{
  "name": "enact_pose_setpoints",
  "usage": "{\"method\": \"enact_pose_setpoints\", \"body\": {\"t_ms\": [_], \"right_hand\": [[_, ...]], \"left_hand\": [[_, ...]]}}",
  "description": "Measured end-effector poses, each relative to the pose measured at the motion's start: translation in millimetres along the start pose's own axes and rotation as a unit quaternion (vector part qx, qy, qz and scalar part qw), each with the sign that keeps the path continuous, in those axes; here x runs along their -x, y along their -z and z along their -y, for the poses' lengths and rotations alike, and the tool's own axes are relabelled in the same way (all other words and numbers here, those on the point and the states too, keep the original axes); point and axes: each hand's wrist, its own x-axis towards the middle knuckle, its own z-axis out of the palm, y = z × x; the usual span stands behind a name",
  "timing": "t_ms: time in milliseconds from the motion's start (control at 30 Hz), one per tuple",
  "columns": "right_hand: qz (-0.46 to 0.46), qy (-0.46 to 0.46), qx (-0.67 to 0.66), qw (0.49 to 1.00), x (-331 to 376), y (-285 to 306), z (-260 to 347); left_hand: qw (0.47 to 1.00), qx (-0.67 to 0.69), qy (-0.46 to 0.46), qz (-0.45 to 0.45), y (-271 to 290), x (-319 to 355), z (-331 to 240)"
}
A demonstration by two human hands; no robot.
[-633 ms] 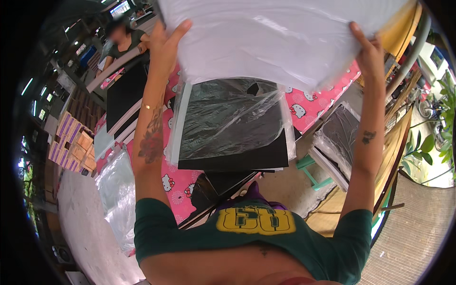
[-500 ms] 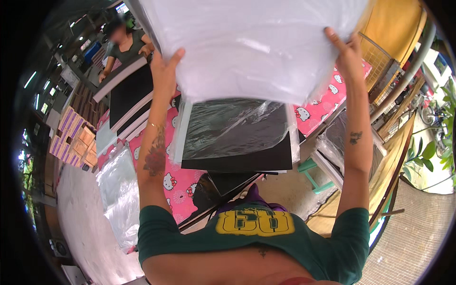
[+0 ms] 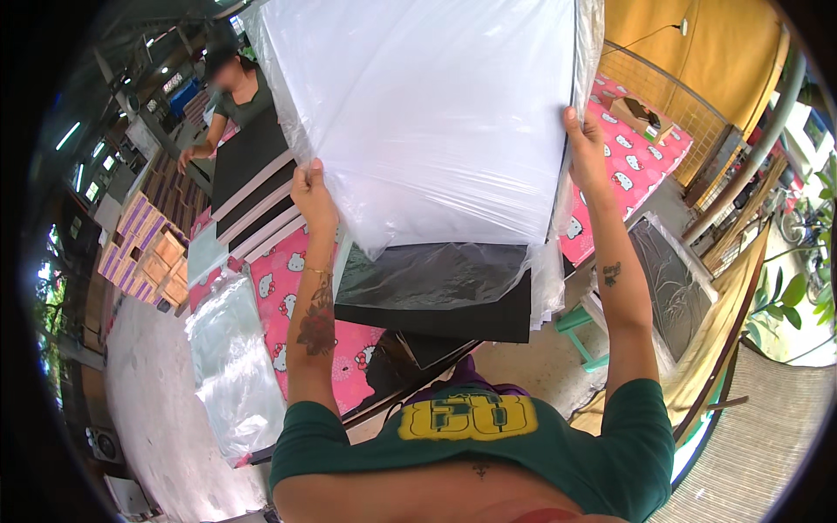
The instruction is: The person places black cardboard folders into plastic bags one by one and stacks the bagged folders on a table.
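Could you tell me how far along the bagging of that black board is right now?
Done: the clear plastic bag covers the upper part of the black board. In hand: the left hand and right hand grip the bag's sides. Left: the board's lower part is uncovered below the bag's mouth.

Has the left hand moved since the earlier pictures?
Yes. The left hand has dropped down the clear plastic bag's edge, closer to the black panel on the pink tablecloth.
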Motion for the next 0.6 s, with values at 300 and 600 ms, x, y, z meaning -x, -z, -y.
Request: {"method": "enact_pose_setpoints", "body": {"t_ms": [300,600], "right_hand": [[-0.002,-0.029,-0.043,0.999,3.8,5.7,7.8],[-0.006,-0.034,-0.106,0.994,8.7,3.3,3.1]], "left_hand": [[0.957,0.277,0.076,-0.033,-15.4,14.1,-22.5],[0.991,-0.116,0.042,-0.042,23.9,10.5,-7.9]]}}
